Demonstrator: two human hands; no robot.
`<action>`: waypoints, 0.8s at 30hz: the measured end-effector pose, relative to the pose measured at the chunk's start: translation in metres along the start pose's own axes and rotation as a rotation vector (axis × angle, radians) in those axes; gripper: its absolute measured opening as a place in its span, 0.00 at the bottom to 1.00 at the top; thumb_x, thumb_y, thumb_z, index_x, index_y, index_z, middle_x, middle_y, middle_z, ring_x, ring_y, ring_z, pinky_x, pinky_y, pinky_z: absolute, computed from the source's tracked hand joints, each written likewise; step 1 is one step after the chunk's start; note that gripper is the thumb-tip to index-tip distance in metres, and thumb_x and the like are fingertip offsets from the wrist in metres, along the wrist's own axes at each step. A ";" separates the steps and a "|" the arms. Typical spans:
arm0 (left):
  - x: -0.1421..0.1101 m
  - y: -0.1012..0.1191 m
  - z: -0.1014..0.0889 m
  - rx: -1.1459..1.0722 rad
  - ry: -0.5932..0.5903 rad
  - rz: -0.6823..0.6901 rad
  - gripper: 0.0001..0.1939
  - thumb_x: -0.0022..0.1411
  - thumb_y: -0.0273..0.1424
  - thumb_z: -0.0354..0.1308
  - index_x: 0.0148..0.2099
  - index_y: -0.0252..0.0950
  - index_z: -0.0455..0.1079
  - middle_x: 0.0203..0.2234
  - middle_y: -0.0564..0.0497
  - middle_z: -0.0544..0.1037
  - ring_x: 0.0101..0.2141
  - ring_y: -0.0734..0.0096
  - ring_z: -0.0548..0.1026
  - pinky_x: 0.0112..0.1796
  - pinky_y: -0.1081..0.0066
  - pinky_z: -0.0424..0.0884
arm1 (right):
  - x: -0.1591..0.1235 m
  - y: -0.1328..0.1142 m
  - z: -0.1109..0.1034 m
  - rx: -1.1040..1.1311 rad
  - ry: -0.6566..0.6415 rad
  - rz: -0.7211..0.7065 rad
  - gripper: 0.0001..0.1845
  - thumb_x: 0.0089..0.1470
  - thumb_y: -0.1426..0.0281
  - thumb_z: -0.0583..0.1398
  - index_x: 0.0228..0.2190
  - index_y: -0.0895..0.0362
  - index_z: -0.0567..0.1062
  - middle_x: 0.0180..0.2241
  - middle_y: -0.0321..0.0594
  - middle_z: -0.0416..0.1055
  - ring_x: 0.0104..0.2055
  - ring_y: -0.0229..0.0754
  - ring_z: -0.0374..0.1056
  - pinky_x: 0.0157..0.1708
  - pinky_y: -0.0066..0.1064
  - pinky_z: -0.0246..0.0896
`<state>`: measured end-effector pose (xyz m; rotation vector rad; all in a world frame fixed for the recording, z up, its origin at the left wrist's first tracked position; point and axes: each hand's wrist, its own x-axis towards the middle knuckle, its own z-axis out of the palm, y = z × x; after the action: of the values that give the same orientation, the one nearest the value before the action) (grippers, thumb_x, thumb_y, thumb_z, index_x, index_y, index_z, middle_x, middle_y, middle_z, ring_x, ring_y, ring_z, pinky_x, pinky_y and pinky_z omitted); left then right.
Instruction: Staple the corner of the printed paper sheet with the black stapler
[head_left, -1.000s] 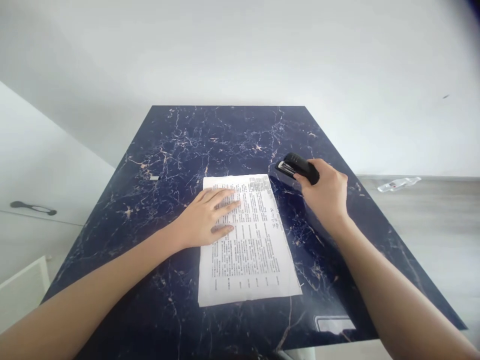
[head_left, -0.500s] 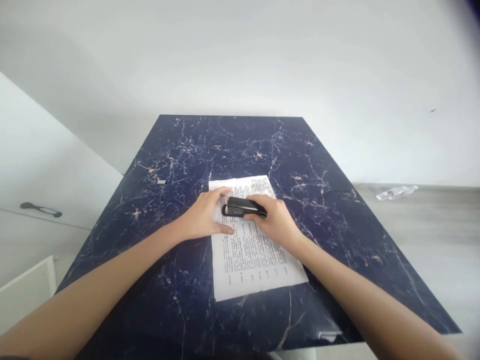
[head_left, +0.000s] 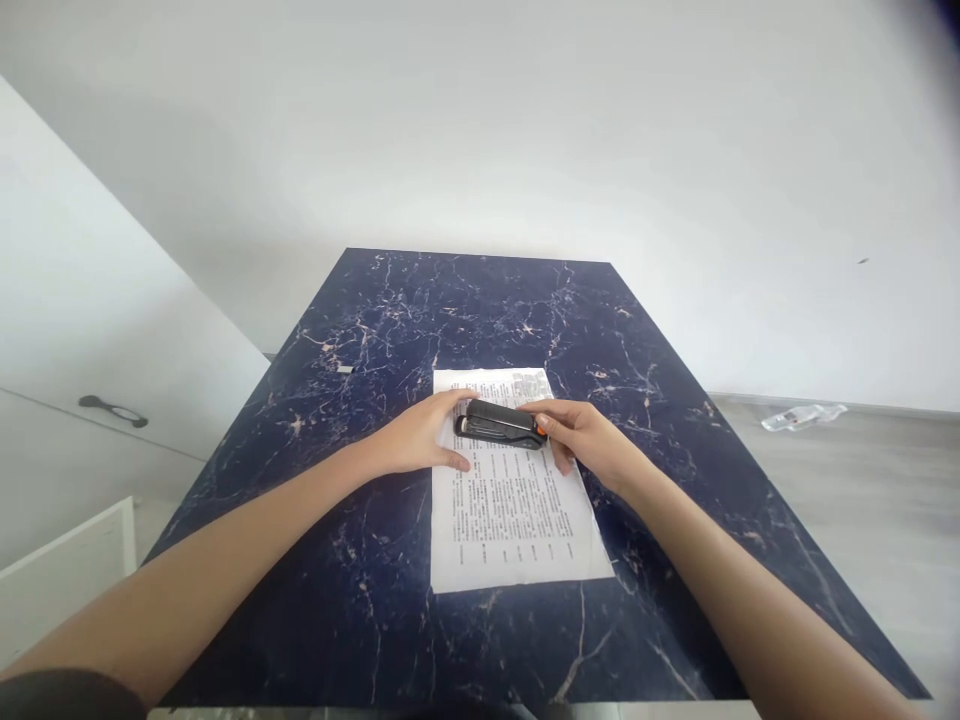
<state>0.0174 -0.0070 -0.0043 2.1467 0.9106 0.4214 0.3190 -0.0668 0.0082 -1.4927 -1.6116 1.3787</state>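
Observation:
A black stapler (head_left: pixel 499 425) with an orange bit at its right end lies crosswise over the upper part of a printed sheet of paper (head_left: pixel 517 530). My right hand (head_left: pixel 589 435) grips the stapler's right end between thumb and fingers. At the left edge of the paper is my left hand (head_left: pixel 420 435), its thumb and fingers spread on either side of the stapler's left end. A gap shows between that palm and the stapler. The stapler covers several lines of print.
The paper lies on a dark blue marble-patterned table (head_left: pixel 480 310). A small white piece (head_left: pixel 344 369) sits on the table to the left. Beyond the right edge, a clear plastic wrapper (head_left: pixel 804 416) lies lower down. A door handle (head_left: pixel 112 410) is at the left.
My right hand brought the stapler from the table's right side leftward over the paper, then shifted its grip to the stapler's right end. My left hand lifted from lying flat to a spread pose.

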 end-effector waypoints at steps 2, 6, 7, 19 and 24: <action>0.000 -0.003 -0.003 -0.044 0.022 0.009 0.55 0.47 0.43 0.79 0.74 0.48 0.59 0.70 0.38 0.63 0.66 0.33 0.66 0.62 0.36 0.64 | 0.000 0.000 0.000 -0.017 0.003 -0.018 0.24 0.68 0.56 0.57 0.58 0.53 0.78 0.12 0.29 0.63 0.15 0.37 0.59 0.32 0.37 0.62; -0.001 -0.011 -0.010 -0.227 0.079 0.086 0.46 0.51 0.35 0.77 0.70 0.48 0.67 0.66 0.38 0.71 0.63 0.41 0.71 0.62 0.41 0.67 | 0.005 0.001 0.000 -0.048 0.107 -0.099 0.25 0.64 0.54 0.60 0.56 0.53 0.80 0.24 0.37 0.77 0.18 0.37 0.61 0.27 0.37 0.64; -0.001 -0.012 -0.011 -0.261 0.087 0.101 0.42 0.52 0.33 0.76 0.68 0.47 0.70 0.63 0.39 0.74 0.62 0.43 0.73 0.61 0.42 0.68 | 0.007 0.001 0.001 -0.095 0.151 -0.155 0.24 0.63 0.54 0.62 0.54 0.52 0.81 0.32 0.41 0.81 0.21 0.38 0.64 0.28 0.37 0.65; 0.006 0.014 0.002 -1.303 0.664 -0.132 0.16 0.75 0.39 0.55 0.47 0.33 0.79 0.54 0.37 0.80 0.54 0.55 0.78 0.61 0.55 0.69 | 0.005 -0.008 0.025 -0.654 0.574 -0.843 0.14 0.61 0.74 0.64 0.48 0.52 0.81 0.44 0.43 0.82 0.44 0.50 0.73 0.43 0.43 0.71; 0.009 0.027 0.033 -1.661 0.469 -0.104 0.18 0.78 0.36 0.51 0.43 0.30 0.78 0.43 0.39 0.82 0.44 0.62 0.82 0.53 0.62 0.75 | -0.006 -0.011 0.022 -1.193 0.587 -1.189 0.27 0.64 0.84 0.57 0.60 0.53 0.74 0.54 0.45 0.79 0.52 0.49 0.73 0.49 0.43 0.68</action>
<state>0.0544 -0.0296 -0.0063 0.4720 0.4881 1.1254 0.2967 -0.0777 0.0127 -0.8220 -2.2826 -0.7225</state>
